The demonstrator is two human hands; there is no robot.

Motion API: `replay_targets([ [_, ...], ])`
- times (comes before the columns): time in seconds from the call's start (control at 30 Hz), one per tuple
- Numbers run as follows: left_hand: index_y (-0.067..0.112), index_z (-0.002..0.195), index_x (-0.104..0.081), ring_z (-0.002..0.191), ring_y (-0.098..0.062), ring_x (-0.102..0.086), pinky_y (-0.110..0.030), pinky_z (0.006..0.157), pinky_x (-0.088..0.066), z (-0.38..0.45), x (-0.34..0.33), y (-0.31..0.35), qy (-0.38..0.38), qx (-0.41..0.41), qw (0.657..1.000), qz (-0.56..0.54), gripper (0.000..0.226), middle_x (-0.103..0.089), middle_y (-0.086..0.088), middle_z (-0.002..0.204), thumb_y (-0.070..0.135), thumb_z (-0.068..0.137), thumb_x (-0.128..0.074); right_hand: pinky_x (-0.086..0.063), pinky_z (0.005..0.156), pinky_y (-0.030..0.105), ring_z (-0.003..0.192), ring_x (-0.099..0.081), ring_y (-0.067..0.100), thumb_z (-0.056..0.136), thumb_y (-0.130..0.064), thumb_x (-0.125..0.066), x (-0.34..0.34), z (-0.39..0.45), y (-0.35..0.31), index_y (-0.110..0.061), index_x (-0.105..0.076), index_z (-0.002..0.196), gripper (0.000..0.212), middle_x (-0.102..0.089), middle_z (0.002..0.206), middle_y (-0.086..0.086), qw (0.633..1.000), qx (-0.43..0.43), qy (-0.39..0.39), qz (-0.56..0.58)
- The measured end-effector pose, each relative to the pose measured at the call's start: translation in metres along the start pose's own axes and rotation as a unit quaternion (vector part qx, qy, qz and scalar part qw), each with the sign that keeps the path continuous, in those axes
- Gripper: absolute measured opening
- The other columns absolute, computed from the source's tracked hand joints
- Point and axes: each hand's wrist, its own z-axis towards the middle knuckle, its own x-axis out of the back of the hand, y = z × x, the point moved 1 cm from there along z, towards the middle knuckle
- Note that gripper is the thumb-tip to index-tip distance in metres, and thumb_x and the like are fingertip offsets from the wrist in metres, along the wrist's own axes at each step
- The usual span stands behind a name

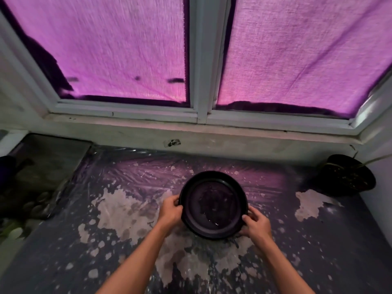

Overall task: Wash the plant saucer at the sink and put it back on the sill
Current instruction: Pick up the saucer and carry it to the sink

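A round black plant saucer (213, 203) is in the middle of the head view, over a wide sill (127, 209) covered with worn, flaking dark film. Its inside looks wet and glossy, with a thin puddle near the front. My left hand (169, 211) grips the saucer's left rim, thumb on top. On the opposite side, my right hand (256, 222) holds the lower right rim the same way. I cannot tell whether the saucer rests on the sill or hangs just above it.
A black plant pot (347, 175) sits at the sill's far right, against the wall. A window with pink-lit curtains (118, 49) rises behind the sill. At the left lies a dark tray-like surface (42, 166) with pale stones.
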Motion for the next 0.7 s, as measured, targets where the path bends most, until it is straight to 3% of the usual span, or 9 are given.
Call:
replay_targets([
  [0.07, 0.012, 0.114, -0.069, 0.089, -0.029, -0.070, -0.050, 0.079, -0.059, -0.018, 0.009, -0.002, 0.006, 0.006, 1.000, -0.022, 0.044, -0.074, -0.005, 0.095, -0.014, 0.084, -0.049, -0.061, 0.059, 0.041, 0.082, -0.070, 0.019, 0.091, 0.000, -0.059, 0.001, -0.017, -0.003, -0.009, -0.052, 0.135, 0.045, -0.066, 0.111, 0.004, 1.000, -0.002, -0.018, 0.022],
  [0.13, 0.012, 0.114, -0.068, 0.088, -0.033, -0.071, -0.055, 0.077, -0.059, -0.037, 0.018, -0.009, 0.015, 0.019, 0.999, -0.038, 0.042, -0.074, -0.010, 0.097, -0.013, 0.087, -0.048, -0.059, 0.053, 0.033, 0.073, -0.071, 0.012, 0.092, 0.000, -0.058, 0.001, -0.034, -0.004, -0.008, -0.051, 0.135, 0.045, -0.067, 0.102, -0.005, 0.998, -0.005, -0.036, 0.050],
  [0.27, 0.016, 0.121, -0.064, 0.069, -0.025, -0.070, -0.039, 0.056, -0.061, -0.077, 0.035, -0.018, 0.037, 0.042, 0.994, -0.099, 0.045, -0.072, -0.007, 0.090, -0.013, 0.092, -0.047, -0.056, 0.048, 0.026, 0.067, -0.071, 0.005, 0.093, 0.002, -0.055, -0.003, -0.065, -0.005, -0.007, -0.050, 0.136, 0.044, -0.066, 0.097, -0.011, 0.994, -0.001, -0.065, 0.084],
  [0.33, 0.007, 0.122, -0.064, 0.069, -0.025, -0.068, -0.036, 0.052, -0.061, -0.096, 0.046, -0.023, 0.056, 0.043, 0.991, -0.111, 0.040, -0.070, -0.006, 0.089, -0.014, 0.092, -0.046, -0.056, 0.050, 0.027, 0.072, -0.070, 0.008, 0.094, 0.001, -0.054, -0.009, -0.079, -0.004, -0.007, -0.050, 0.137, 0.044, -0.068, 0.100, -0.007, 0.992, 0.001, -0.084, 0.090],
  [0.43, 0.005, 0.121, -0.063, 0.075, -0.030, -0.069, -0.045, 0.062, -0.062, -0.119, 0.069, -0.031, 0.071, 0.035, 0.990, -0.114, 0.037, -0.071, -0.010, 0.094, -0.013, 0.093, -0.047, -0.057, 0.053, 0.030, 0.075, -0.071, 0.013, 0.094, 0.002, -0.053, -0.022, -0.099, -0.008, -0.009, -0.055, 0.132, 0.039, -0.072, 0.097, -0.008, 0.989, 0.014, -0.111, 0.099],
  [0.57, 0.004, 0.124, -0.062, 0.071, -0.023, -0.069, -0.038, 0.057, -0.062, -0.138, 0.109, -0.046, 0.105, 0.026, 0.988, -0.108, 0.036, -0.070, -0.007, 0.093, -0.010, 0.095, -0.048, -0.058, 0.063, 0.037, 0.091, -0.068, 0.021, 0.094, 0.003, -0.052, -0.054, -0.123, -0.008, -0.008, -0.055, 0.132, 0.039, -0.068, 0.116, 0.006, 0.985, 0.017, -0.139, 0.104],
  [0.63, 0.003, 0.122, -0.064, 0.080, -0.029, -0.070, -0.049, 0.068, -0.062, -0.144, 0.134, -0.055, 0.116, 0.015, 0.988, -0.106, 0.033, -0.071, -0.011, 0.098, -0.009, 0.095, -0.048, -0.058, 0.064, 0.038, 0.087, -0.067, 0.020, 0.094, 0.004, -0.053, -0.075, -0.137, -0.009, -0.007, -0.054, 0.132, 0.040, -0.068, 0.112, 0.005, 0.983, 0.019, -0.150, 0.106],
  [0.7, 0.003, 0.120, -0.064, 0.082, -0.029, -0.070, -0.050, 0.068, -0.062, -0.150, 0.163, -0.064, 0.121, 0.011, 0.987, -0.107, 0.032, -0.070, -0.012, 0.100, -0.008, 0.095, -0.047, -0.058, 0.058, 0.035, 0.080, -0.067, 0.017, 0.093, 0.004, -0.054, -0.099, -0.153, -0.009, -0.007, -0.055, 0.131, 0.040, -0.070, 0.102, 0.000, 0.982, 0.025, -0.156, 0.103],
])
